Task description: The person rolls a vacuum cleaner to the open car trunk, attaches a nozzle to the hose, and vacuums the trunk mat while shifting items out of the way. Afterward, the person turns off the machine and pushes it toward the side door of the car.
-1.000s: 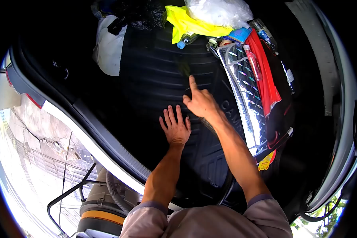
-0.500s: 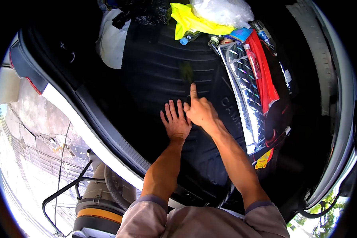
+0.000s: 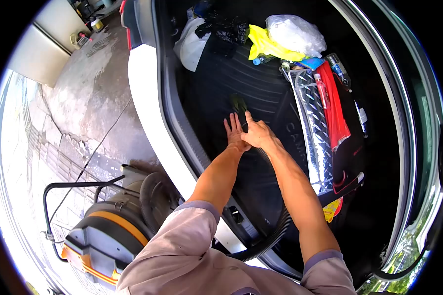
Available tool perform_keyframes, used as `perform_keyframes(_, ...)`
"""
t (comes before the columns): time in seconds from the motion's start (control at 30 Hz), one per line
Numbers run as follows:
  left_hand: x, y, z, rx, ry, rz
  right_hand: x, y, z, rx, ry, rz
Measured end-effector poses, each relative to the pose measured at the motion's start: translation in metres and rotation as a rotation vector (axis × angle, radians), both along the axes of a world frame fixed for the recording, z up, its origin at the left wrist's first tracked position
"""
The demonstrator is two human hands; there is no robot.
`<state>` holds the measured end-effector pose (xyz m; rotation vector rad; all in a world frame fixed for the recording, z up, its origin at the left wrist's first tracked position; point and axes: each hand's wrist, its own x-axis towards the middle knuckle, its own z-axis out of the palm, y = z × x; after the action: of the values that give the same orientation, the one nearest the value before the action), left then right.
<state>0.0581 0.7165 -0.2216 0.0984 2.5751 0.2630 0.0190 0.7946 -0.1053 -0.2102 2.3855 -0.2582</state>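
Observation:
I lean into a car boot lined with a black ribbed rubber mat [image 3: 261, 93]. My right hand [image 3: 258, 135] grips the black nozzle [image 3: 239, 105] of a vacuum hose, index finger laid along it, the nozzle's tip on the mat. The ribbed hose [image 3: 275, 231] runs back under my right forearm and over the boot sill. My left hand [image 3: 233, 132] rests flat on the mat, fingers spread, right beside the nozzle and touching my right hand.
A grey and orange vacuum cleaner [image 3: 108, 231] stands on the concrete at lower left. At the boot's back lie a white bag [image 3: 192, 42], a yellow cloth [image 3: 263, 44], a clear plastic bag [image 3: 295, 34] and bottles. A silver sunshade [image 3: 312, 123] and a red item [image 3: 334, 108] lie on the right.
My head has pulled back and turned left, showing more ground and the vacuum cleaner. My hands have come together; the left one now touches the right beside the nozzle.

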Motion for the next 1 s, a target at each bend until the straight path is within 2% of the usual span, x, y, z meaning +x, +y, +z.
perform_keyframes(0.03,0.008,-0.008,0.004,0.098,-0.008,0.040,0.004,0.005,0.000,0.029,0.003,0.019)
perform_keyframes(0.07,0.023,-0.010,0.006,0.104,-0.130,0.097,0.011,0.017,-0.008,0.056,0.067,0.099)
perform_keyframes(0.1,0.048,-0.026,0.058,-0.056,-0.215,-0.116,0.026,0.020,0.013,0.102,0.062,0.102)
perform_keyframes(0.17,0.083,-0.051,0.119,-0.119,-0.052,-0.372,0.060,0.042,0.038,-0.006,-0.093,0.128)
perform_keyframes(0.23,0.106,-0.072,0.122,0.168,0.659,-0.088,0.104,0.063,0.041,0.062,-0.094,0.193)
perform_keyframes(0.27,0.105,-0.082,0.120,0.280,0.795,0.064,0.128,0.075,0.042,0.028,-0.133,0.174)
perform_keyframes(0.3,0.107,-0.093,0.107,0.346,0.783,0.203,0.149,0.089,0.040,-0.010,-0.173,0.155)
perform_keyframes(0.37,0.107,-0.098,0.083,0.461,0.925,0.252,0.173,0.108,0.017,-0.025,-0.071,0.068)
perform_keyframes(0.43,0.101,-0.088,0.095,0.318,0.951,0.146,0.164,0.095,0.013,-0.011,-0.071,0.047)
perform_keyframes(0.5,0.103,-0.091,0.088,0.330,0.925,0.125,0.140,0.064,-0.005,0.007,0.112,0.042)
perform_keyframes(0.6,0.098,-0.092,0.084,0.385,0.971,0.149,0.061,-0.010,-0.017,-0.162,0.115,0.119)
perform_keyframes(0.73,0.095,-0.095,0.087,0.377,0.945,0.117,-0.018,-0.097,-0.047,-0.249,0.278,0.060)
perform_keyframes(0.87,0.098,-0.100,0.085,0.348,0.906,0.107,-0.025,-0.093,-0.041,-0.227,0.239,0.148)
perform_keyframes(0.93,0.101,-0.105,0.090,0.373,0.943,0.118,-0.010,-0.057,-0.061,-0.383,0.198,0.142)
perform_keyframes(1.0,0.105,-0.110,0.093,0.421,0.978,0.116,0.023,-0.010,-0.044,-0.368,0.094,0.199)
